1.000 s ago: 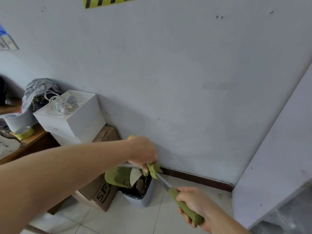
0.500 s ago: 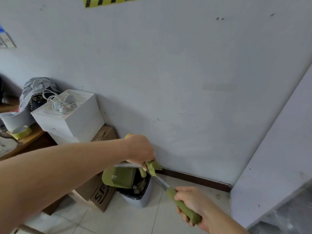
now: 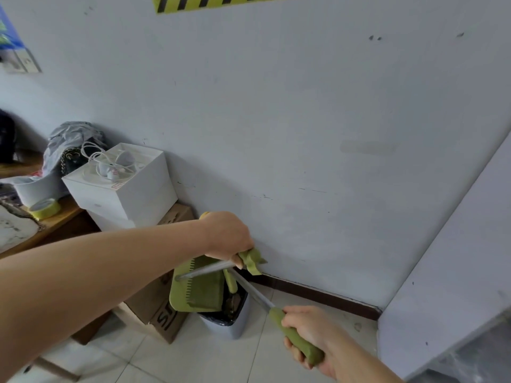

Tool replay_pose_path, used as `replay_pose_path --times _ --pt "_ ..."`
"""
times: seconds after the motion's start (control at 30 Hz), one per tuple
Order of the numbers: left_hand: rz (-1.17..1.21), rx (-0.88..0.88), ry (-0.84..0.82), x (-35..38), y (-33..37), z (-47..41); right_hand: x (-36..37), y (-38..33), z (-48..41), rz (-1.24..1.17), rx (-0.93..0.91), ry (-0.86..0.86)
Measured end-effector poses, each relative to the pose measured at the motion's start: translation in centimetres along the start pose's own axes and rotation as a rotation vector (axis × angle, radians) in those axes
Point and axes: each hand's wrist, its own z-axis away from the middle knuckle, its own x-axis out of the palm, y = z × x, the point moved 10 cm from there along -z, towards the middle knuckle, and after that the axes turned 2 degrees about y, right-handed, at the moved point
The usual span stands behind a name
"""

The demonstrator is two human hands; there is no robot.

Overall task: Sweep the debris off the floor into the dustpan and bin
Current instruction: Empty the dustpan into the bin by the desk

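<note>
Pan: we've got the dustpan (image 3: 199, 293) tipped steeply over the bin (image 3: 229, 326), mouth down at the black liner, comb teeth showing.
Just changed: the pale scrap at the pan's lip a second ago is gone. We judge the load has dropped, so this dump looks done.
Debris: dark bits of debris (image 3: 234, 302) lie inside the bin.
Left: our left hand (image 3: 229, 239), above the bin, has its fingers curled tight round the dustpan's handle.
Right: our right hand (image 3: 307, 331), right of the bin, is wrapped round the broom (image 3: 300, 342) by its green grip.
Writing: the cardboard box (image 3: 163, 313) left of the bin shows bold black letters, an "S" first, the rest hidden. The red label on the white box (image 3: 124, 189) is too small to read.
</note>
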Motion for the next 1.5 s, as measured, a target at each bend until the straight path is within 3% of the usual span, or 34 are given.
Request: replay_pose_path --times 0.6,0.93,1.5 --pt "0.276 -0.349 0.145 1.5 -3.2 2.6 1.5 1.3 0.7 -0.150 0.169 0.011" --pt "0.227 -0.378 0.113 -0.2 -4.4 3.8 3.1 -1.4 2.1 0.045 0.031 -0.024" --pt "0.276 -0.461 0.190 -1.1 -7.1 8.6 3.0 -8.4 5.2 0.383 0.046 -0.054"
